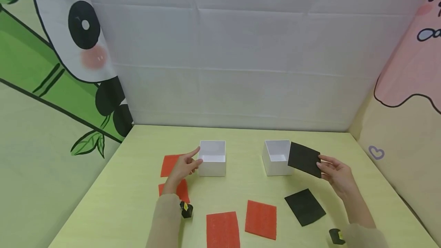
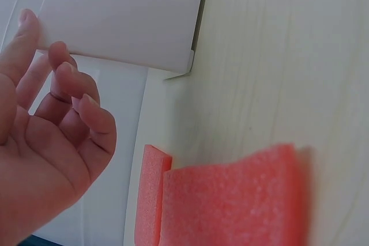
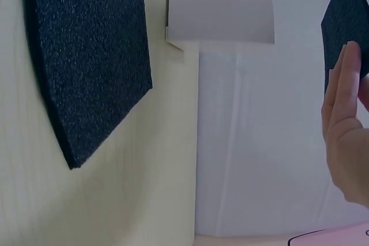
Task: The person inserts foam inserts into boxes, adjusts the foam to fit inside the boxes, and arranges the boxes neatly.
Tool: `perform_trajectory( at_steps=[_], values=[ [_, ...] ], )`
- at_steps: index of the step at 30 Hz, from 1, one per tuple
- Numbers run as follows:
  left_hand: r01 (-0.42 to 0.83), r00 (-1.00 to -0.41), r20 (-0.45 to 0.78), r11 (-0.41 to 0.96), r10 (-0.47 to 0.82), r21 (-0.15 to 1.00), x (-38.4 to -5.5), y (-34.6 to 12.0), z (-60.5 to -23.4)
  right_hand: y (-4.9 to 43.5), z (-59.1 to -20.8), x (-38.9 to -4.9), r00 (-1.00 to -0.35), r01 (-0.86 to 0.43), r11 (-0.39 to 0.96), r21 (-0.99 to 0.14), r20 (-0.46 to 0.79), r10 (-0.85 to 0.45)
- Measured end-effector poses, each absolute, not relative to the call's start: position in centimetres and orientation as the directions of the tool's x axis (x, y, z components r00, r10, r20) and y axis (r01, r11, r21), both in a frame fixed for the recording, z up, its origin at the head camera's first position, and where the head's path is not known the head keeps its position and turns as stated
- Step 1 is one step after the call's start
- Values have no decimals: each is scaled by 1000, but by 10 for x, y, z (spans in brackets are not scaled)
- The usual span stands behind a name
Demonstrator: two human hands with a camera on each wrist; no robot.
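Observation:
My left hand point(image 1: 182, 168) is at the left side of a white open-topped box point(image 1: 212, 167). One finger reaches up to the rim, and in the left wrist view the other fingers are loosely bent beside the box wall point(image 2: 127, 15). With thumb and fingertips, my right hand point(image 1: 339, 177) pinches the right edge of a black foam square point(image 1: 304, 159). This square is raised and tilted, its left edge overlapping the right side of a second white box point(image 1: 277, 163) in the head view. Another black foam square point(image 1: 305, 207) lies flat below it on the table.
Two red foam squares lie at the left, one behind the hand point(image 1: 169, 165) and one partly under the forearm point(image 1: 182, 191). Two more red squares, a left one point(image 1: 223, 229) and a right one point(image 1: 260, 219), lie at the front. A white cloth wall point(image 1: 241, 87) stands behind the table point(image 1: 241, 190).

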State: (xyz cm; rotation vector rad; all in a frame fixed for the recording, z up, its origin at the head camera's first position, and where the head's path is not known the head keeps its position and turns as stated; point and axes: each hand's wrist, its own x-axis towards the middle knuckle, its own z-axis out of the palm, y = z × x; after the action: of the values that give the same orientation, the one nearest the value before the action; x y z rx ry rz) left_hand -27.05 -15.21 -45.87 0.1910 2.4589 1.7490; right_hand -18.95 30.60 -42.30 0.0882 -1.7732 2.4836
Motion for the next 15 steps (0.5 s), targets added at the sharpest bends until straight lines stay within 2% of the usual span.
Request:
perform_trajectory(
  at_steps=[15],
  values=[
    [43,-986,-12,322,167,946,-273,-153,-463,269,-420,-179,-988,-129,-268,-955,147,-48]
  ],
)
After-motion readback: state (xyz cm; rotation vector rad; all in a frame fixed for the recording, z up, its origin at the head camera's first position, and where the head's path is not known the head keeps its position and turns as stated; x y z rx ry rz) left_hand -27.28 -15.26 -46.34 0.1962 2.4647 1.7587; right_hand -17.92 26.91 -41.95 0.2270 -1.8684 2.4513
